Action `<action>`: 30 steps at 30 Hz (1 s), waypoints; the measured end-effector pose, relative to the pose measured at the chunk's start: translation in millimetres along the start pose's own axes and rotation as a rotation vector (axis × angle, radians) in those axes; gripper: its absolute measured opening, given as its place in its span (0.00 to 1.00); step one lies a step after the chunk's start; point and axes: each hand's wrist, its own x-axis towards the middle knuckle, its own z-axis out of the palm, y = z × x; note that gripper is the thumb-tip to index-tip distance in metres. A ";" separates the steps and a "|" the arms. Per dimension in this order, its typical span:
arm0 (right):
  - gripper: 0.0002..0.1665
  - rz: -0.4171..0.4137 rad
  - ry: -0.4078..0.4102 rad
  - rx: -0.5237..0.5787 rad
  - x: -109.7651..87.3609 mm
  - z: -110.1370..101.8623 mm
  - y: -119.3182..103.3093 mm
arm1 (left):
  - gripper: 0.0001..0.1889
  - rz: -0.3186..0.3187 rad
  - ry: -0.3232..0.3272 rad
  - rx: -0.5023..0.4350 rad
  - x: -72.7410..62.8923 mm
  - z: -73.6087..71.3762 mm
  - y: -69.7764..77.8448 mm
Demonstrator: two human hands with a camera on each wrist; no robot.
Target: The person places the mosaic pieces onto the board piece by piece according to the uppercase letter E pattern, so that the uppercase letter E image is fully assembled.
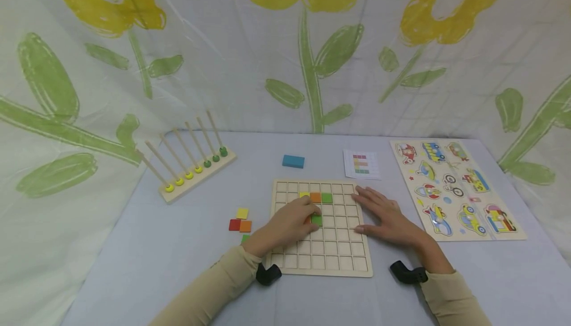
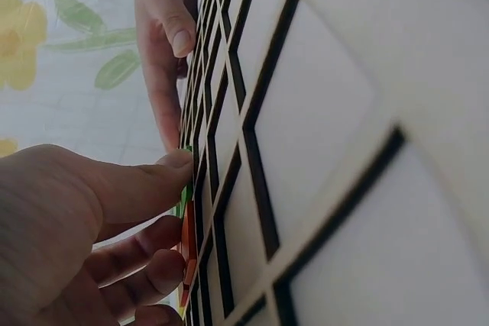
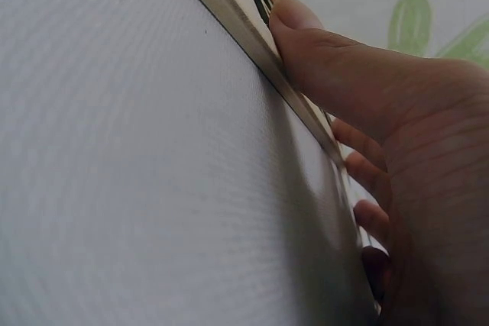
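A wooden grid board (image 1: 318, 262) lies flat on the table. On its upper part sit a yellow tile (image 1: 304, 194), an orange tile (image 1: 315, 197) and a green tile (image 1: 327, 197) in a row. Below them, the left hand (image 1: 292, 221) has its thumb and index finger at opposite sides of another green tile (image 1: 316, 220), pinching it at the grid. An orange tile (image 2: 187, 242) beside it is partly hidden by curled fingers in the left wrist view. Along the board's right edge rests the right hand (image 1: 390, 218), fingers extended, with its thumb (image 3: 336, 55) over the rim.
Left of the board lie loose tiles: yellow (image 1: 242, 213), red (image 1: 234, 225), orange (image 1: 245, 226) and a partly covered green (image 1: 245, 238). Behind stand a peg rack with beads (image 1: 198, 177), a blue block (image 1: 293, 161) and a pattern card (image 1: 370, 166). A vehicle puzzle (image 1: 457, 217) lies right.
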 end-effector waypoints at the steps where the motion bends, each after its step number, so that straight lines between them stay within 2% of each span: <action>1: 0.47 -0.003 0.001 -0.001 0.1 0.4 0.4 | 0.15 -0.002 0.001 -0.001 -0.6 -0.7 0.5; 5: 0.47 -0.018 0.007 -0.009 0.5 2.4 1.7 | 0.15 -0.024 0.014 -0.003 -5.9 -6.6 1.0; 9: 0.47 -0.026 0.008 -0.012 0.9 2.9 1.7 | 0.14 -0.062 0.044 -0.006 -21.7 -20.4 -1.0; 14: 0.47 -0.010 -0.008 -0.011 1.5 -0.4 -0.4 | 0.15 -0.138 0.126 0.011 -59.6 -42.8 -9.3; 18: 0.48 -0.004 -0.020 -0.007 1.8 -3.1 -1.8 | 0.16 -0.269 0.219 0.007 -92.3 -53.8 -24.2; 21: 0.48 -0.009 -0.017 -0.012 1.6 -3.6 -1.4 | 0.18 -0.374 0.257 -0.015 -110.9 -56.0 -36.8; 23: 0.48 -0.013 -0.013 -0.016 1.2 -3.4 -1.2 | 0.20 -0.415 0.269 -0.010 -118.9 -54.6 -44.9; 26: 0.47 -0.016 -0.007 -0.009 0.4 -2.7 -0.8 | 0.21 -0.429 0.282 0.005 -126.2 -51.4 -55.2; 30: 0.48 -0.011 -0.009 0.000 -0.9 -1.7 -1.3 | 0.21 -0.415 0.284 0.028 -128.3 -47.6 -63.7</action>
